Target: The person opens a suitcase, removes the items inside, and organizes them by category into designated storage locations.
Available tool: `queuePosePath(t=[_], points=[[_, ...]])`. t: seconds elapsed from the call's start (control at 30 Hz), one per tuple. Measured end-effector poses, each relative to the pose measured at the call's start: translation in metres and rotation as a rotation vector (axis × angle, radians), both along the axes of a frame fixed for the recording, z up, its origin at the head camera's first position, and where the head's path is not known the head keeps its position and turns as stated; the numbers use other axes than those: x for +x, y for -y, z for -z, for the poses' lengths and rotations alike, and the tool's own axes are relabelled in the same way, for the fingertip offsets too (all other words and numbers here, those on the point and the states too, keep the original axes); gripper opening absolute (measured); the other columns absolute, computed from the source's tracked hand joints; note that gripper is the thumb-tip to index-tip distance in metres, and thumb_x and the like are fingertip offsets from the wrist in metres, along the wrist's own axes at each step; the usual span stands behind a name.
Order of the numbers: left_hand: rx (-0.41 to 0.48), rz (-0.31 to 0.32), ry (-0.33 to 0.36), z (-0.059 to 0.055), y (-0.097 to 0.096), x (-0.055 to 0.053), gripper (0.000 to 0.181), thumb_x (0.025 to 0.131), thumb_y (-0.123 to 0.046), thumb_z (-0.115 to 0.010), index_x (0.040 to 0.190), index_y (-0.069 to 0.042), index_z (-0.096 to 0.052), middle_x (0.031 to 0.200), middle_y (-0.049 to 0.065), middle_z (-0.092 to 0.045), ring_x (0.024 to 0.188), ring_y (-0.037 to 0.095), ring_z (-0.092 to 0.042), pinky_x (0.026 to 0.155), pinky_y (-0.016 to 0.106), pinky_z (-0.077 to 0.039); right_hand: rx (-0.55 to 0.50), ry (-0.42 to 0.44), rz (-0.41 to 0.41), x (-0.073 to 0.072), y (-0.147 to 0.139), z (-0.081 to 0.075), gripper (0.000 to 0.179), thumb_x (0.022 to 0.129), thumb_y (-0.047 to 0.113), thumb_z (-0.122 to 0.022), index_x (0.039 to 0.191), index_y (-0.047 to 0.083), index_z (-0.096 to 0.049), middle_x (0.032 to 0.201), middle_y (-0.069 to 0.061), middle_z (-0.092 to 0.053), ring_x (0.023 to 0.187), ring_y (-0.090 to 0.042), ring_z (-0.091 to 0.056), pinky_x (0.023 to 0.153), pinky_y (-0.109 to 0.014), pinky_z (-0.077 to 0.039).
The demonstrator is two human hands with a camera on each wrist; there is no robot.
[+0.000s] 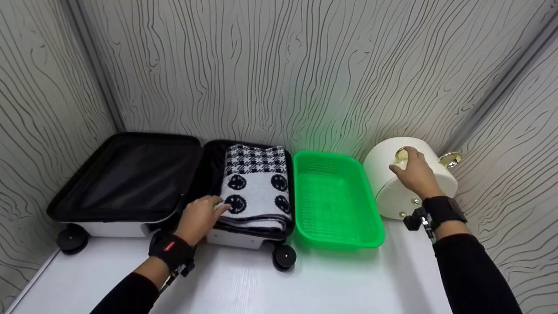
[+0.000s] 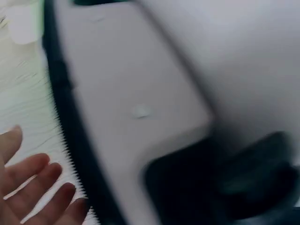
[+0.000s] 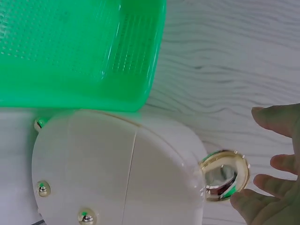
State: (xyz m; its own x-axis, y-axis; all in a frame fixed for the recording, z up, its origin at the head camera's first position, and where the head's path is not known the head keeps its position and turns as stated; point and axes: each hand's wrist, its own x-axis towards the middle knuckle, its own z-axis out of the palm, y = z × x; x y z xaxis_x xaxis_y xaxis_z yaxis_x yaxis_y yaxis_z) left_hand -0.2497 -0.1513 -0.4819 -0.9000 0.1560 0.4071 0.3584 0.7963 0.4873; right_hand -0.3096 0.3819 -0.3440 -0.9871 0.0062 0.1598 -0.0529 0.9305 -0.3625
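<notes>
My left hand is over the inner edge of the open suitcase, its fingertips beside a folded black-and-white knitted cloth. In the left wrist view its fingers are loosely spread, with nothing between them. The cloth, with houndstooth and round face patterns, lies in the suitcase's right half. My right hand is over a cream, rounded handbag with gold feet. Its relaxed fingers are close to a gold ring on the bag; in the right wrist view they hold nothing.
Between suitcase and handbag stands a green plastic basket. The suitcase's left half lies open, black-lined. Black wheels stick out at the front. Wood-grain patterned walls enclose the white table at the back and sides.
</notes>
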Motion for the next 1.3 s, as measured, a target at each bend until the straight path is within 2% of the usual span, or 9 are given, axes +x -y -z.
queuePosePath(t=[0.23,0.47,0.67,0.83,1.03,1.1,1.17,1.27,1.3], points=[[0.103,-0.049,0.309,-0.027,-0.009,-0.044,0.049,0.096,-0.038,-0.063,0.125,0.003,-0.062,0.113,0.02,-0.067,0.098,0.035,-0.065,0.086,0.051,-0.051,-0.018,-0.023,-0.081,0.018,0.036,0.019,0.072,0.098,0.026,-0.06,0.148,-0.01,-0.023,0.146,-0.038,-0.027,0.131,-0.054,-0.031,0.104,-0.064,-0.029],[0.097,-0.087,0.633,-0.03,-0.018,-0.074,0.072,0.099,-0.044,-0.056,0.143,0.01,-0.038,0.138,0.029,-0.048,0.118,0.041,-0.054,0.095,0.049,-0.047,-0.104,0.03,-0.162,0.032,0.077,0.061,0.069,0.098,0.026,-0.061,0.149,-0.007,-0.027,0.146,-0.032,-0.034,0.134,-0.048,-0.034,0.107,-0.06,-0.03],[-0.013,-0.069,0.76,-0.023,-0.022,-0.087,0.066,0.099,-0.045,-0.054,0.131,0.013,-0.052,0.105,0.02,-0.061,0.077,0.024,-0.054,0.072,0.035,-0.047,-0.238,0.119,-0.192,0.038,0.113,0.097,0.067,0.097,0.027,-0.063,0.148,-0.002,-0.033,0.143,-0.027,-0.043,0.128,-0.044,-0.045,0.101,-0.055,-0.041],[0.002,-0.063,0.815,-0.018,-0.014,-0.093,0.054,0.099,-0.041,-0.054,0.119,0.009,-0.063,0.106,0.016,-0.061,0.077,0.021,-0.05,0.076,0.034,-0.044,-0.36,0.188,-0.224,0.036,0.142,0.117,0.062,0.097,0.029,-0.064,0.147,0.002,-0.039,0.139,-0.023,-0.049,0.127,-0.042,-0.048,0.1,-0.051,-0.044],[0.19,-0.03,0.834,-0.018,-0.009,-0.101,0.041,0.096,-0.031,-0.058,0.11,0.007,-0.061,0.072,0.004,-0.044,0.052,0.013,-0.036,0.056,0.03,-0.037,-0.532,0.277,-0.236,0.028,0.169,0.128,0.059,0.096,0.033,-0.064,0.144,0.006,-0.045,0.134,-0.016,-0.056,0.124,-0.035,-0.052,0.099,-0.048,-0.045],[0.275,-0.028,0.814,-0.022,-0.01,-0.101,0.046,0.096,-0.03,-0.058,0.119,0.009,-0.055,0.077,0.007,-0.045,0.054,0.014,-0.036,0.058,0.03,-0.04,-0.642,0.323,-0.238,0.025,0.177,0.13,0.058,0.096,0.033,-0.064,0.144,0.006,-0.045,0.132,-0.016,-0.056,0.124,-0.034,-0.052,0.1,-0.046,-0.045],[0.376,-0.024,0.8,-0.031,-0.012,-0.099,0.058,0.096,-0.031,-0.057,0.135,0.011,-0.043,0.101,0.016,-0.053,0.071,0.018,-0.047,0.069,0.034,-0.048,-0.785,0.372,-0.228,0.022,0.186,0.131,0.059,0.096,0.032,-0.064,0.144,0.003,-0.043,0.134,-0.017,-0.054,0.125,-0.036,-0.051,0.102,-0.044,-0.044],[0.632,-0.023,0.8,-0.046,-0.021,-0.097,0.066,0.096,-0.026,-0.058,0.145,0.008,-0.029,0.132,0.022,-0.043,0.096,0.023,-0.052,0.084,0.037,-0.051,-0.997,0.439,-0.183,0.019,0.2,0.131,0.065,0.097,0.033,-0.063,0.145,-0.003,-0.038,0.137,-0.024,-0.049,0.126,-0.038,-0.049,0.105,-0.041,-0.042],[0.736,-0.023,0.809,-0.05,-0.025,-0.096,0.064,0.096,-0.023,-0.058,0.145,0.006,-0.029,0.13,0.02,-0.044,0.095,0.023,-0.053,0.082,0.034,-0.052,-1.051,0.451,-0.164,0.019,0.205,0.132,0.067,0.097,0.034,-0.062,0.145,-0.005,-0.036,0.138,-0.027,-0.047,0.127,-0.039,-0.048,0.105,-0.041,-0.041]])
